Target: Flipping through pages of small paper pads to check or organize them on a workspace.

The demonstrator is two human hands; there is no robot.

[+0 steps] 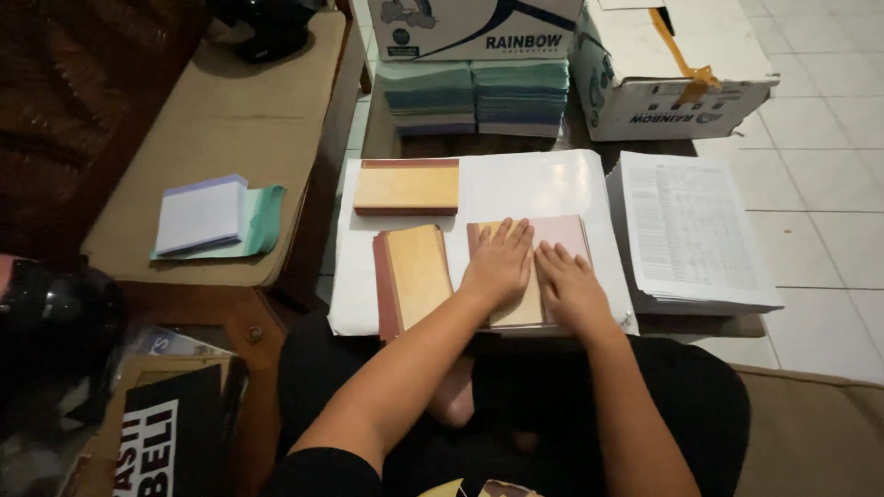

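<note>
Booklet: a flat rectangular booklet with a pale pink page and a tan cover edged in dark red (552, 241) lies on the white sheet, long axis running away from the person.
Left hand: the left hand (500, 265) lies flat on the booklet's left half, fingers extended and close together, palm down, pinching nothing.
Right hand: the right hand (569, 287) rests flat on the booklet's near right part, fingers slightly spread, just beside the left hand.
Key relation: the booklet is directly under both hands and reaches beyond the fingertips; neither hand is clearly nearer.
White sheet: a large white paper sheet (543, 179) covers the table under the booklet.
Left of booklet: a tan booklet with dark red edge (414, 276), just beside it.
Beyond booklet, to the left: another tan booklet (407, 187), lying crosswise.
Right of booklet: a stack of printed white pages (695, 230).
Far beyond booklet: stacked green and blue paper (479, 97) and white cardboard boxes (672, 74).
</note>
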